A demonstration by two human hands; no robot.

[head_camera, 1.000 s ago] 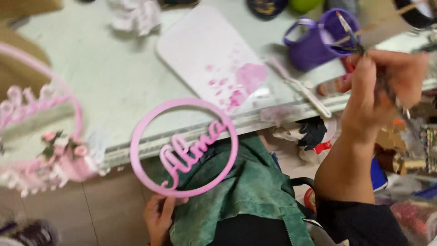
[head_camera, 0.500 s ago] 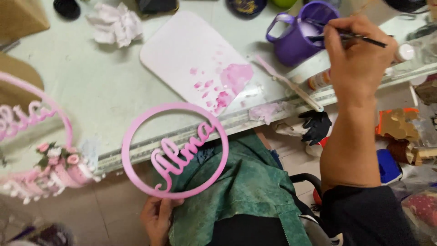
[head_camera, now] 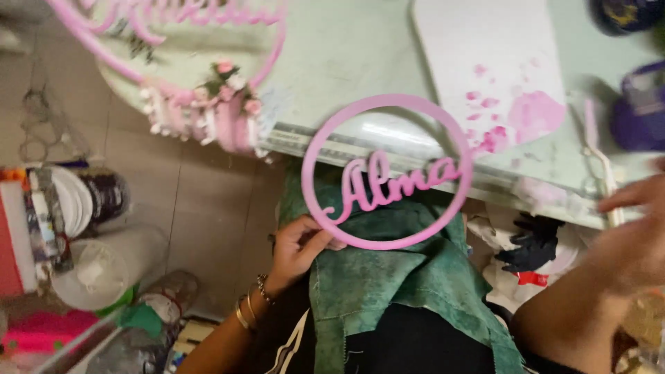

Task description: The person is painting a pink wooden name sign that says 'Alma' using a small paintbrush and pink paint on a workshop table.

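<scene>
My left hand (head_camera: 299, 251) grips the lower left edge of a pink hoop (head_camera: 388, 101) with a cursive name cut across its middle. I hold the hoop upright over my green apron (head_camera: 388, 284), in front of the table edge. My right hand (head_camera: 634, 239) is a blur at the right edge, below the table edge, and whether it holds anything does not show. A white palette board (head_camera: 485, 55) smeared with pink paint lies on the pale green table (head_camera: 346, 48), and a purple cup (head_camera: 641, 111) stands to its right.
A bigger pink hoop with small flowers (head_camera: 222, 104) lies at the table's near left corner. A thin pink stick (head_camera: 597, 149) lies near the cup. On the floor to the left are stacked plates (head_camera: 69, 201) and a white bucket (head_camera: 104, 266). A black cloth (head_camera: 533, 242) hangs below the table.
The view has swung left and closer. My right hand has dropped from the purple cup to below the table edge. My left hand still holds the pink hoop.
</scene>
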